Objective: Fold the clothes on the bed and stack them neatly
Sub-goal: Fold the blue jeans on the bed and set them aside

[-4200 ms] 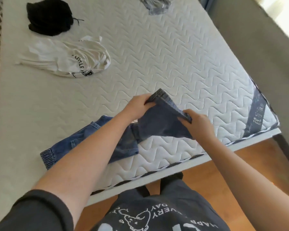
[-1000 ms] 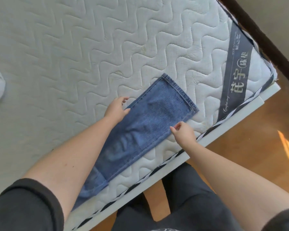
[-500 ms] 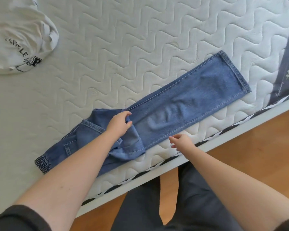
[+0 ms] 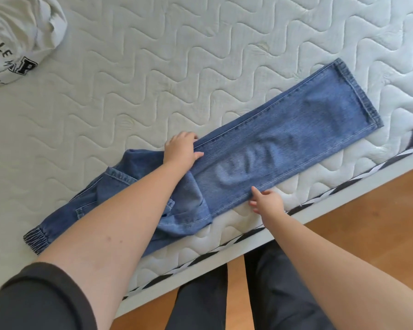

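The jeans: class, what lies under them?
Under the jeans the quilted mattress shows on every side. The left hand and forearm cover their middle, so whether anything is tucked beneath cannot be seen.

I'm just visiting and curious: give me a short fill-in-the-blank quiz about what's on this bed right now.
1. The garment under both hands, the jeans, is made of blue ____.
2. The white T-shirt lies crumpled and not yet ____.
3. The left hand rests on the jeans, while the right hand touches their edge nearest the ____ of the mattress.

Missing words: denim; folded; edge
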`<action>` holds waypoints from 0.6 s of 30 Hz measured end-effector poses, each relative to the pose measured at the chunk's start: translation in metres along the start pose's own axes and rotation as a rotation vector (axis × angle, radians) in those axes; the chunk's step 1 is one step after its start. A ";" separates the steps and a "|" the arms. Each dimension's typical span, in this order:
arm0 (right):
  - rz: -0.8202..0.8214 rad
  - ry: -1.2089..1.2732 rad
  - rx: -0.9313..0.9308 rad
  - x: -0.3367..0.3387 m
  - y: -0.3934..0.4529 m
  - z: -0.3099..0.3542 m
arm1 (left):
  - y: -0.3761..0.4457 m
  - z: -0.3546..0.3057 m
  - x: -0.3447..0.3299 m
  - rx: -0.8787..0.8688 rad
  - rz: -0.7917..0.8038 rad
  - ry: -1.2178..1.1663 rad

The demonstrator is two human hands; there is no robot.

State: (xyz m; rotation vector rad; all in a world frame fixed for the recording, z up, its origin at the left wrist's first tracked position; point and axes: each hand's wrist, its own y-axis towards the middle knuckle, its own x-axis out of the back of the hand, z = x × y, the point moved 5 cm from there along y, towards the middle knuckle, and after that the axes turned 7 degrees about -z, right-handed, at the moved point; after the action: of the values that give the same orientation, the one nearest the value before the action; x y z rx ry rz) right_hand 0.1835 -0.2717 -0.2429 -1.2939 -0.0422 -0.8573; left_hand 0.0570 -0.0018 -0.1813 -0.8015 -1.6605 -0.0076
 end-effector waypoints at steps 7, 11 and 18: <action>-0.003 -0.058 0.015 0.015 0.005 -0.004 | 0.025 0.022 -0.002 0.161 0.046 -0.035; 0.037 -0.083 -0.001 0.018 0.004 -0.005 | 0.039 0.026 0.001 0.159 0.093 -0.004; -0.139 0.140 -0.024 0.055 0.023 0.022 | 0.062 -0.015 -0.014 0.038 0.168 -0.222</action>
State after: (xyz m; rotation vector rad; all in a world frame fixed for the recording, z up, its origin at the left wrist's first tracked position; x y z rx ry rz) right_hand 0.2446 -0.2815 -0.2278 -1.2610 -0.0109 -1.0689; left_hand 0.1016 0.0316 -0.2148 -0.9377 -1.7896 0.2375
